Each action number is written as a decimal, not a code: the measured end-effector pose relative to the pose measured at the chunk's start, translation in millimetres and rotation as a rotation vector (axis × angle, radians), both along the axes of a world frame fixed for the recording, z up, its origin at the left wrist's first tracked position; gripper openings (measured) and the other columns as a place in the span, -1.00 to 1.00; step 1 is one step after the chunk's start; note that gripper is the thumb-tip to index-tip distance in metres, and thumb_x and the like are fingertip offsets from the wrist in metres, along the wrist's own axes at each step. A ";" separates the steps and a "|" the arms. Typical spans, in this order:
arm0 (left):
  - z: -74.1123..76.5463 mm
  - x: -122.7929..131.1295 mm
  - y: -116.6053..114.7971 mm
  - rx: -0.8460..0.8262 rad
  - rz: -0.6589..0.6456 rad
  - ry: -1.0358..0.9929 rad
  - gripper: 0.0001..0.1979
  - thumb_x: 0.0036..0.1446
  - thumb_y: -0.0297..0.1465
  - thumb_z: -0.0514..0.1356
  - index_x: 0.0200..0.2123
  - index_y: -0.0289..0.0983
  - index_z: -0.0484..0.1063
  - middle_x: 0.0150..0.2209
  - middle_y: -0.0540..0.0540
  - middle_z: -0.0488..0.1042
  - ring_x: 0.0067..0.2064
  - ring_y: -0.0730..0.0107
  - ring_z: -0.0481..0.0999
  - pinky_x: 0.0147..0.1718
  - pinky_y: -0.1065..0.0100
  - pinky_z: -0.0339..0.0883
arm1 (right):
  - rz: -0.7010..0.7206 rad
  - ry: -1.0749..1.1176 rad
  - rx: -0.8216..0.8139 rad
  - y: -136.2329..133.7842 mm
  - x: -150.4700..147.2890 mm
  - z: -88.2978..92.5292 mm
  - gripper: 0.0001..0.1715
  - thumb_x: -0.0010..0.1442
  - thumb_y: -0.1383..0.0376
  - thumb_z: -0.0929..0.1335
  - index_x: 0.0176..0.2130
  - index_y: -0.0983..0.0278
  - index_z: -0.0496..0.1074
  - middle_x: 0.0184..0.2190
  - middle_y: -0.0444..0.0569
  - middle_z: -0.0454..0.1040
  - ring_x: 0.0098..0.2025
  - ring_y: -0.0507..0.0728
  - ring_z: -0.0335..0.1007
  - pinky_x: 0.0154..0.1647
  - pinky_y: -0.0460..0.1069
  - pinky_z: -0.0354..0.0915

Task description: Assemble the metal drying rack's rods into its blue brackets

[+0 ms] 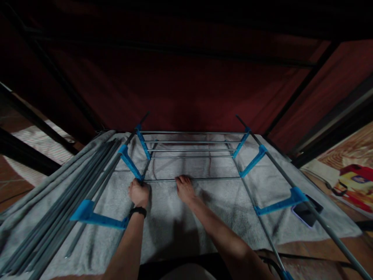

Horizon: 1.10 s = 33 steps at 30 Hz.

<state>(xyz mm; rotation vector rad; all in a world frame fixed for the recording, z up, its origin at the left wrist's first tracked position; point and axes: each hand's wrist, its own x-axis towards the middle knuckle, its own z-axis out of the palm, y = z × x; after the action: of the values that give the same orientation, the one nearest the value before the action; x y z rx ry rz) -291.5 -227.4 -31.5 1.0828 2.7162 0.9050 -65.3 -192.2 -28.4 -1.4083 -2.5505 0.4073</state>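
Observation:
A metal rack frame with grey rods and blue plastic brackets [192, 155] lies on a grey towel [175, 221] in front of me. My left hand [139, 193] is closed around the end of a thin cross rod [212, 179], where it meets a blue bracket [130, 163]; a black band circles that wrist. My right hand [184, 188] grips the same rod near its middle, fingers curled over it.
A bundle of loose grey rods [61, 210] lies along the towel's left side. A dark phone [307, 210] rests on the towel at right, under a blue bracket. A dark red fabric wall with black poles rises behind. Red and yellow items [354, 181] sit far right.

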 end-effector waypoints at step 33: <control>3.6 6.2 0.6 -0.110 0.099 -0.078 -0.67 0.39 -0.34 0.14 0.10 -0.33 0.54 0.13 -0.36 0.53 0.08 -0.05 0.50 -0.04 0.13 0.31 | -0.002 0.023 -0.017 20.6 -5.0 -12.4 -0.41 0.43 0.48 0.20 0.28 0.16 0.51 0.09 0.08 0.49 0.12 0.19 0.35 0.24 0.02 0.22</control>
<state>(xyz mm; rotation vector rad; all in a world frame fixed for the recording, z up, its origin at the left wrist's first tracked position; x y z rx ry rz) -285.4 -226.7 -27.9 0.8814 2.7400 0.7819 -70.3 -171.5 -40.7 -1.4032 -2.5332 0.4441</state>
